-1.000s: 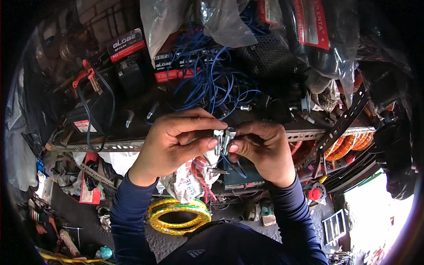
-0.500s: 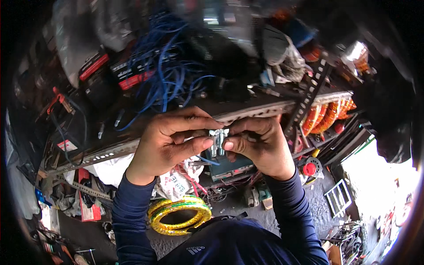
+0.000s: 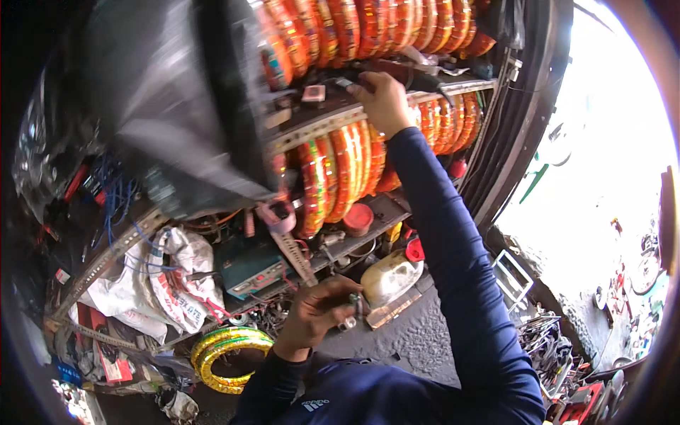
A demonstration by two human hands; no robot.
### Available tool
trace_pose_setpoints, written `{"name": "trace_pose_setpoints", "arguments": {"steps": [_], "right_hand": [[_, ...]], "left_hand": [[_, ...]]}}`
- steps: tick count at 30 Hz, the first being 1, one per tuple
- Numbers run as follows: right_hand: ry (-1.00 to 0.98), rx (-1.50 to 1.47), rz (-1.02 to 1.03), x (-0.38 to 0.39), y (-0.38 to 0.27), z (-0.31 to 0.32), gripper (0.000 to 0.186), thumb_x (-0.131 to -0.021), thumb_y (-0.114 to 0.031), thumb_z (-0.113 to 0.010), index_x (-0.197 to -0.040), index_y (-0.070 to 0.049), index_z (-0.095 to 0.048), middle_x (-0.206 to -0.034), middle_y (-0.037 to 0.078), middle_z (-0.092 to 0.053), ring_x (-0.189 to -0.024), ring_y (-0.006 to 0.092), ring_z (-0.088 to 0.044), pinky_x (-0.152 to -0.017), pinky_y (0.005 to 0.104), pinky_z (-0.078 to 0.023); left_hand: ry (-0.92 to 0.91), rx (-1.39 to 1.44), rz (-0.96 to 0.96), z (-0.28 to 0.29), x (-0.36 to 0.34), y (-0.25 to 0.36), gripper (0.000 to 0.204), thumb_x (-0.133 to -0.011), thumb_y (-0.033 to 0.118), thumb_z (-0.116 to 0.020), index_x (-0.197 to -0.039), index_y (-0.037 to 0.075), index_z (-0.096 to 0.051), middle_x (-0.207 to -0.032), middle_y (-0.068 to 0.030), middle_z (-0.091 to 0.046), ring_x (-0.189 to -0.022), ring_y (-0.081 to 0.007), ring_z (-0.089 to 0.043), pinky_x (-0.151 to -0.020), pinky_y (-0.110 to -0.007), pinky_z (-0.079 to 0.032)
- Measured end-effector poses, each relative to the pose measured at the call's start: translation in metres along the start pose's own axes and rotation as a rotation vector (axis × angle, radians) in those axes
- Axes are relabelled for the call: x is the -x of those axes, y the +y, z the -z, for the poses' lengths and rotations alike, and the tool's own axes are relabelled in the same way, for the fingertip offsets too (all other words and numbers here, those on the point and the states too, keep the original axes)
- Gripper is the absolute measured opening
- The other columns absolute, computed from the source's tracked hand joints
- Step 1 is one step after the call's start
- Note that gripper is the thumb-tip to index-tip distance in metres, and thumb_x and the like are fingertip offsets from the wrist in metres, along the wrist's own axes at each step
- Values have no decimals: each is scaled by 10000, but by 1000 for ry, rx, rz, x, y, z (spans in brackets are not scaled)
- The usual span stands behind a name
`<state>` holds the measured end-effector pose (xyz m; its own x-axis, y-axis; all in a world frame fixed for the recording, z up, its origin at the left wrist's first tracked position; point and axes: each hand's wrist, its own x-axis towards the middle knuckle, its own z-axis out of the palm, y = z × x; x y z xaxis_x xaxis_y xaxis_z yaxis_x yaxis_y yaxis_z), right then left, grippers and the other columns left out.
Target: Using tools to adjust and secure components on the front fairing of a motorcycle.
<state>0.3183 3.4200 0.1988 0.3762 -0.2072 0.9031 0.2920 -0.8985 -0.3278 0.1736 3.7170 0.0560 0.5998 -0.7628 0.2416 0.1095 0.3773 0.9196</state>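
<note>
Low in front of my body, my left hand is closed, with a small shiny metal fitting pinched between thumb and fingers. My right arm stretches up and forward to a shelf. There my right hand is closed above the shelf's edge, a small silvery metal piece at its fingertips; blur hides its exact shape. A little box lies on the shelf to the left of that hand. A dark, long object rests just behind and right of it.
Orange-wrapped tyres fill the shelf rows. A large black plastic sheet hangs at the left. Lower down are white sacks, a teal box-shaped device, a whitish jug and yellow-wrapped rings.
Both hands held two metal pieces side by side. Now they are apart: the right has moved up to the shelf, the left down near my body. My view has swung right.
</note>
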Motion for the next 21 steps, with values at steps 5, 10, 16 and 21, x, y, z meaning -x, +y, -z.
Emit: {"name": "trace_pose_setpoints", "arguments": {"steps": [5,10,16,21], "right_hand": [[-134,-319,-223,116,26,103,126,-858,-80,-646,-916,29,-622,-819,153,-605,-710,267,-593,-654,325,-465],[-121,-599,-810,269,130,272,72,-872,-25,-615,-920,29,-629,-806,73,-599,-713,131,-568,-654,257,-457],[-97,-327,-819,293,291,436,330,-720,-12,-755,-1034,2,-654,-928,100,-628,-765,167,-605,-708,292,-489],[77,-12,-1040,298,427,571,243,-761,-42,-759,-989,-37,-675,-958,104,-590,-743,184,-602,-687,285,-490]], "left_hand": [[101,127,77,-72,-59,-56,307,-830,54,-689,-1121,-5,-608,-931,-125,-656,-868,-221,-653,-805,-359,-531],[-10,237,270,-170,-183,-139,320,-796,-19,-705,-1100,0,-606,-967,-115,-659,-907,-209,-655,-828,-350,-535],[-333,328,543,-319,-360,-329,322,-769,-87,-694,-1068,3,-616,-1026,-120,-659,-959,-211,-651,-870,-329,-533],[-549,402,790,-504,-481,-462,289,-807,-101,-672,-1079,-26,-612,-1049,-102,-660,-980,-172,-639,-883,-280,-517]]}}
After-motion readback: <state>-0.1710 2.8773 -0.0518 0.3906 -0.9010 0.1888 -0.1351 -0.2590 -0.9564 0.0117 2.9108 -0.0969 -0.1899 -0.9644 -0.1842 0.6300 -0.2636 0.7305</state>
